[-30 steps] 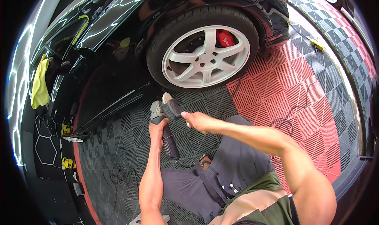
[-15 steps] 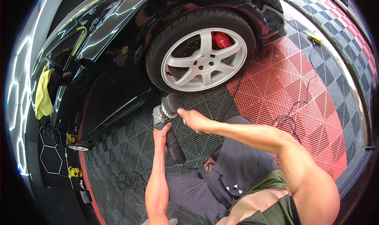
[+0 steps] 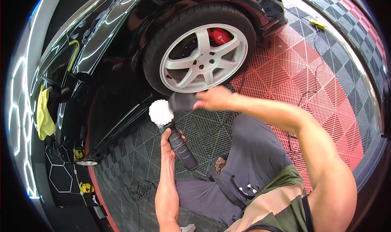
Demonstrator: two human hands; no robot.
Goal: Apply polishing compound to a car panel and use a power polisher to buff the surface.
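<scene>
My left hand [image 3: 166, 144] is wrapped round the black grip of a polisher [image 3: 181, 148], held upright and tilted above the floor. A round white wool pad [image 3: 161, 112] on its head faces up. Close beside the pad, my right hand [image 3: 216, 98] is closed on a black brush [image 3: 183, 102], smeared by motion. Whether the brush touches the pad, I cannot tell. Just beyond both hands stands the car's wheel [image 3: 203, 65], with white spokes and a red brake caliper [image 3: 219, 35] behind them.
A glossy black car [image 3: 102, 69] fills the upper left, with a yellow cloth [image 3: 45, 114] hanging from its side. Cables [image 3: 138, 189] lie on the black and red tiled floor [image 3: 281, 69]. A yellow tool [image 3: 317, 24] lies far right. My bent leg [image 3: 260, 146] is beneath my right arm.
The polisher has turned, so its white pad now faces up instead of being mostly hidden. My right hand and the brush have moved up and right. The view has shifted slightly.
</scene>
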